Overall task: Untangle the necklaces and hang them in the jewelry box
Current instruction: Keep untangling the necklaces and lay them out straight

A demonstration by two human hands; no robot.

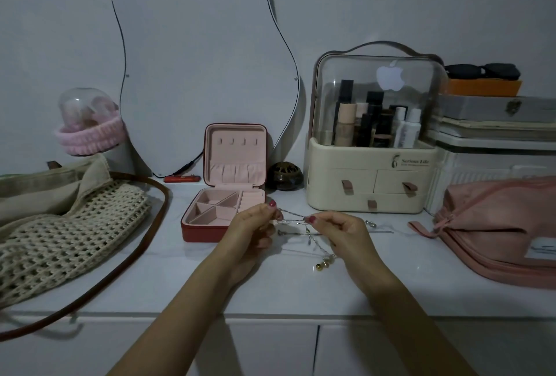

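Before jewelry box (223, 213), both hands (251, 229) (341, 232) pinch tangled necklaces (307, 232); knot indistinct

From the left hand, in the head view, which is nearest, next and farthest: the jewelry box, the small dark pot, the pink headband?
From the left hand:
1. Jewelry box, just to its left, open on the counter.
2. Small dark pot, behind it, right of the box lid.
3. Pink headband, far left, near the wall.
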